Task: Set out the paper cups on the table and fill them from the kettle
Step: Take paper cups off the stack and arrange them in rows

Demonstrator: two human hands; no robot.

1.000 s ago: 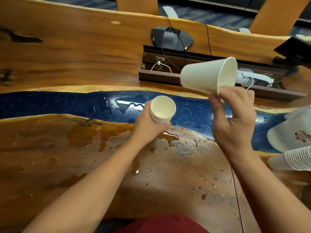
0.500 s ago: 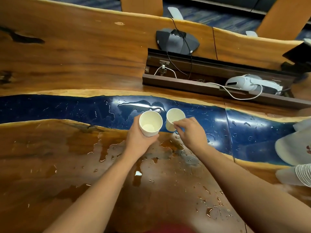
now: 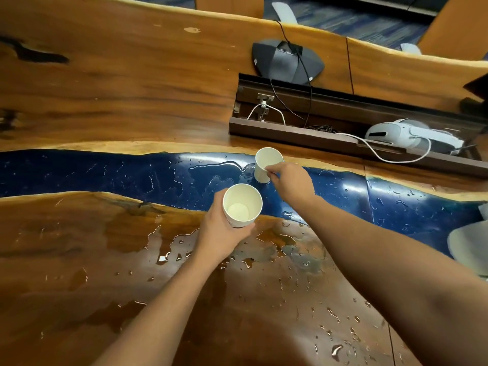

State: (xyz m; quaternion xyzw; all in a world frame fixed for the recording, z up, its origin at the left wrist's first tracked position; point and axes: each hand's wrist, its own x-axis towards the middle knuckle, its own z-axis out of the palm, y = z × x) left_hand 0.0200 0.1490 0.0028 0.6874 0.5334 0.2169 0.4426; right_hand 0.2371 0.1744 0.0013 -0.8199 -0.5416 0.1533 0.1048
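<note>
Paper cups in both hands over a wet wooden desk [image 3: 105, 75]: our left hand [image 3: 220, 233] curls around one paper cup [image 3: 242, 206], held upright above the near wooden slab, its mouth toward us and its inside pale. Our right hand [image 3: 290, 182] pinches the rim of a second paper cup [image 3: 265, 165], which stands upright on the blue resin strip [image 3: 92, 173] running across the desk, near its far edge. We see the two cups close together but apart. Water lies in puddles and beads [image 3: 264, 247] on the resin and the near wood. Beyond, an open cable trough [image 3: 330, 138] in the desk holds wires and a white headset [image 3: 406, 133], with a dark conference speaker [image 3: 285, 62] behind it.
</note>
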